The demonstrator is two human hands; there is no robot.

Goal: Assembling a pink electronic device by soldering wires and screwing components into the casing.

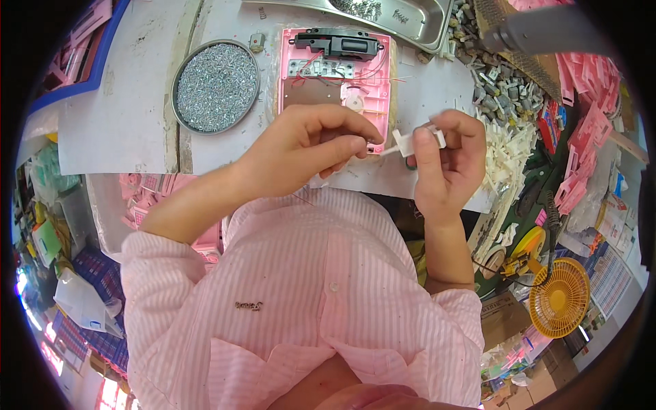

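My right hand (449, 160) grips a small white plastic part (406, 145) between thumb and fingers; a thin arm of it points toward my left hand. My left hand (311, 142) is closed in a pinch beside that arm, and whatever sits between its fingertips is too small to make out. Just beyond the left fingers lies a pink plastic casing (384, 102), its near left part hidden by that hand. Fitted in the casing are a black mechanism (342, 45), a metal plate (321, 68), red wires and a round white piece (354, 102).
A round dish of small screws (216, 85) stands at left. Beyond the casing is a metal tray (410, 24) with springs. Small motors (488, 92), white plastic parts (509, 154) and pink pieces (588, 143) are heaped at right. A grey bar (547, 31) reaches in at upper right.
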